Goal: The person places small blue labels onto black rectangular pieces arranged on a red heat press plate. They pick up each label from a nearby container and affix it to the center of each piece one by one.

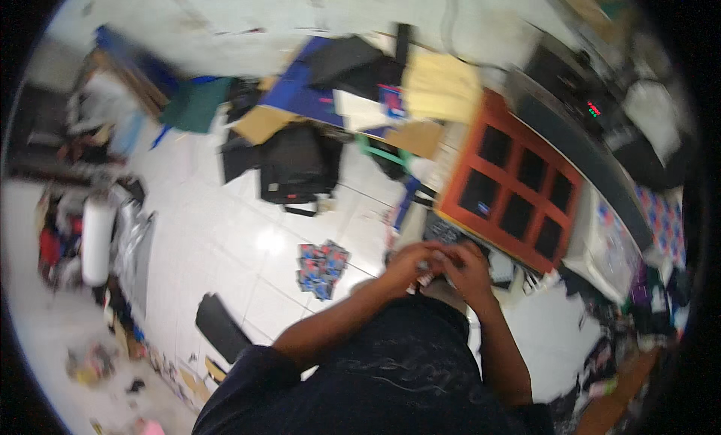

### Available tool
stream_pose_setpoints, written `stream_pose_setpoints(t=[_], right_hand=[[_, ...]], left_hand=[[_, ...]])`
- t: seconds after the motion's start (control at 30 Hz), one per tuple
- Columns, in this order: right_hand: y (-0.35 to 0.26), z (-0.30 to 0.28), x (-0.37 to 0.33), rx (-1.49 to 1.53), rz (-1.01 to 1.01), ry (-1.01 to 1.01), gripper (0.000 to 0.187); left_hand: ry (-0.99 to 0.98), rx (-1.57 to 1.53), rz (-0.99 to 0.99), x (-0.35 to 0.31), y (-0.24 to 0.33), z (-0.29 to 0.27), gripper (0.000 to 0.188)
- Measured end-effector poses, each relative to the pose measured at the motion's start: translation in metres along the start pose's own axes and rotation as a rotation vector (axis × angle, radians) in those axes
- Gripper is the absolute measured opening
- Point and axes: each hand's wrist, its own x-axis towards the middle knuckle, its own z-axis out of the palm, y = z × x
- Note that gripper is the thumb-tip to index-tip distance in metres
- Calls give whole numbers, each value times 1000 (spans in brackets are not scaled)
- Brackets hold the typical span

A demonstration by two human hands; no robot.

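My left hand [411,267] and my right hand [467,270] meet in front of my body, fingers bent and pressed together. Between them is a small thing, partly pale, that blur and the fingers hide; I cannot make out what it is. Just beyond the hands lies a dark patterned piece [443,231]. Close on the right is an orange-red board [494,178] with several black rectangular pieces [518,216] laid on it in rows, apart from my fingers.
Printed dark patches [321,270] lie on the white tiled floor. Beyond them sits a black bag [294,165] near stacked sheets [360,67] and yellow cloth [441,86]. A machine with a lit display [593,108] stands far right. A white roll [96,240] is at the left.
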Motion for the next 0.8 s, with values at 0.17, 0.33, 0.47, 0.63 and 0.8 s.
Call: stream_pose_setpoints(t=[0.17, 0.33, 0.47, 0.63, 0.8], right_hand=[[4, 7, 6, -15, -44, -14, 9], [-1, 10, 12, 224, -8, -34, 8], [-2, -1, 13, 142, -60, -65, 8], [-8, -11, 12, 11, -170, -64, 7], [6, -11, 9, -25, -211, -85, 9]], left_hand=[[159, -858, -399, 5, -1, 1, 25], [189, -835, -397, 1, 15, -1, 22], [228, -819, -384, 3, 13, 9, 21], [207, -781, -336, 11, 2, 18, 20], [198, -754, -302, 14, -16, 25, 16]])
